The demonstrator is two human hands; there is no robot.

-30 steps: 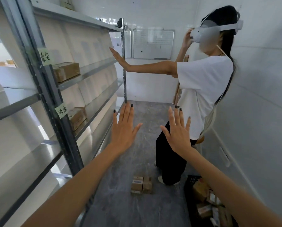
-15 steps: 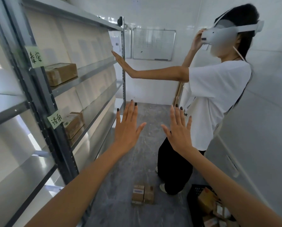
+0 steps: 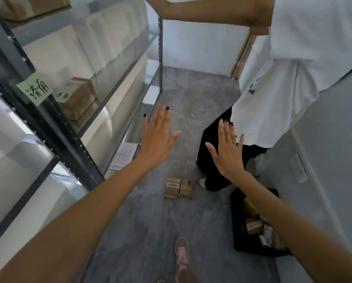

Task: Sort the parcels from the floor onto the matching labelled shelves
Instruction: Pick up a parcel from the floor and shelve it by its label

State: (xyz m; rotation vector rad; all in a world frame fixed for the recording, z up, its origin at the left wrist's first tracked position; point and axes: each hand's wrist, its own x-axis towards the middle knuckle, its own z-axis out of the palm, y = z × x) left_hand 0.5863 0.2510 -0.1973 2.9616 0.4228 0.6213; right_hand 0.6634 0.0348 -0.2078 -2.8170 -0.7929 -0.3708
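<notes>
Hands reach out flat and empty mid-frame, the left hand [image 3: 157, 137] and right hand [image 3: 228, 152] with fingers spread. Two small cardboard parcels [image 3: 178, 187] lie side by side on the mottled grey floor [image 3: 150, 231] at lower centre. More fill a black crate [image 3: 240, 227] at lower right. Grey metal shelves [image 3: 54, 129] with a handwritten green label [image 3: 35, 90] line the left.

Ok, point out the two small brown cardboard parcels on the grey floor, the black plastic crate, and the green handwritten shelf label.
brown cardboard parcels [image 3: 178, 187], head view, top faces.
black plastic crate [image 3: 238, 225], head view, left wall.
green shelf label [image 3: 35, 91], head view, centre.
</notes>
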